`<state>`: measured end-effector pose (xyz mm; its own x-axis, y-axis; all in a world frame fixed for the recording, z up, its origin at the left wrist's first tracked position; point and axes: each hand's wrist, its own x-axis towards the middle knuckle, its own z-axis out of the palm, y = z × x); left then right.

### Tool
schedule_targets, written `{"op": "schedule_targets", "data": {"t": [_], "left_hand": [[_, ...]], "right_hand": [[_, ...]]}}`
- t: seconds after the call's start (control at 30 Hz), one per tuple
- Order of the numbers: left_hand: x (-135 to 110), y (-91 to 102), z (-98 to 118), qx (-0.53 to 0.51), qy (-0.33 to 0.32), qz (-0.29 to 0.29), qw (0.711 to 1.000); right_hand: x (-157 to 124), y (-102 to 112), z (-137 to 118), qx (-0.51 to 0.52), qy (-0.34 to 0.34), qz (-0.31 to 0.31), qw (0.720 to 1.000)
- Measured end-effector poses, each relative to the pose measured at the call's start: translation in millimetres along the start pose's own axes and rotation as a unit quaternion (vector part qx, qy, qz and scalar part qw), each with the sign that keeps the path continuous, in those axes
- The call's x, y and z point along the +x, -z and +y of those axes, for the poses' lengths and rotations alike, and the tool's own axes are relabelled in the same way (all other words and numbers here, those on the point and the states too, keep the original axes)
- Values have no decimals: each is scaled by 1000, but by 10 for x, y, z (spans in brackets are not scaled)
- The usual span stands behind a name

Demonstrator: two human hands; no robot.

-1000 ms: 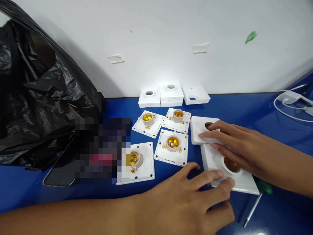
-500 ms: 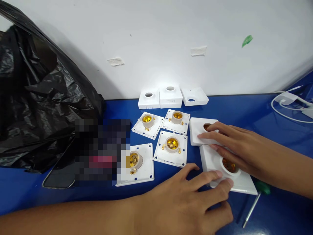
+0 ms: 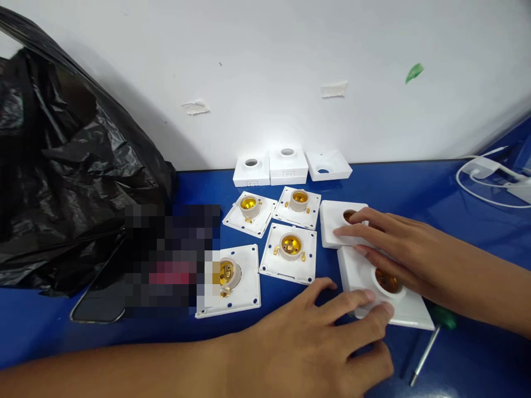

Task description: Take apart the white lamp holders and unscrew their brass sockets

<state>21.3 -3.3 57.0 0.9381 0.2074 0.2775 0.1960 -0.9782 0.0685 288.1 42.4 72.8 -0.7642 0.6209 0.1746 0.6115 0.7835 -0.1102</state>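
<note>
My left hand (image 3: 327, 342) lies with its fingers spread, the fingertips touching the front side of a white square lamp holder (image 3: 352, 268). This lamp holder has a round socket opening, and its flat base shows at the right. My right hand (image 3: 394, 240) reaches in from the right, fingers apart, resting on a second white lamp holder (image 3: 331, 218) just behind. Its thumb lies over the nearer one. To the left are several open socket bases (image 3: 271, 265) with brass-coloured threads and terminals. A screwdriver (image 3: 425, 354) with a green handle lies under the right forearm.
Three white square covers (image 3: 288, 172) line the wall at the back. A black plastic bag (image 3: 91, 166) fills the left side, with a phone (image 3: 99, 301) and a pixelated dark patch near it. White cables (image 3: 489, 166) lie on the blue table at the right.
Both hands and the lamp holders keep their places. Only the camera view has shifted slightly.
</note>
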Motion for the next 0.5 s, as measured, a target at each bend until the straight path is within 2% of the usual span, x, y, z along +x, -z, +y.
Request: {"op": "schedule_targets", "data": {"t": [0.5], "left_hand": [[-6, -24, 11, 5, 0, 5, 1000]], "right_hand": [[2, 12, -12, 10, -13, -6, 1000]]}}
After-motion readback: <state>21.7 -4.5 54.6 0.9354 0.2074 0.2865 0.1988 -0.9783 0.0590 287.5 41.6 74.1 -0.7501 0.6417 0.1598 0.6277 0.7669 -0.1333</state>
